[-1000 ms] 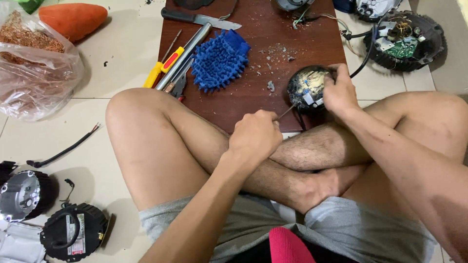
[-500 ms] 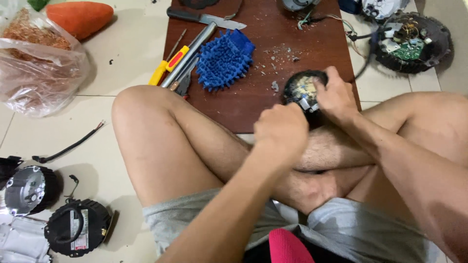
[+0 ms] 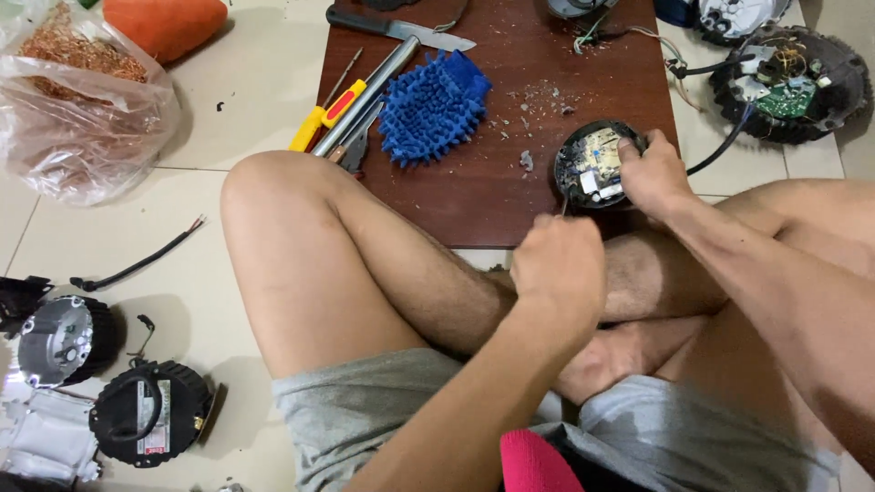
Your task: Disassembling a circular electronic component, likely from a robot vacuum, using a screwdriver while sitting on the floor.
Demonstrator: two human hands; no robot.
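I sit cross-legged on a tiled floor behind a dark red wooden board [image 3: 510, 200]. My right hand [image 3: 652, 173] grips the right rim of a round black housing [image 3: 591, 164] with a circuit board inside, resting on the board. My left hand [image 3: 558, 269] is closed in a fist around a thin tool whose metal tip [image 3: 563, 206] points up at the housing's lower left edge. The tool's handle is hidden inside the fist.
On the board lie a blue chenille mitt [image 3: 433, 107], a knife [image 3: 401, 27], a metal rod [image 3: 369, 96] and a yellow-handled screwdriver [image 3: 326, 114]. Black motor housings [image 3: 150, 415] sit at lower left, another opened unit [image 3: 788, 82] at upper right, and a bag of copper wire [image 3: 77, 100] at upper left.
My left hand has moved right and up from above my knee toward the black housing, bringing the tool tip to its edge. My right hand stays on the housing.
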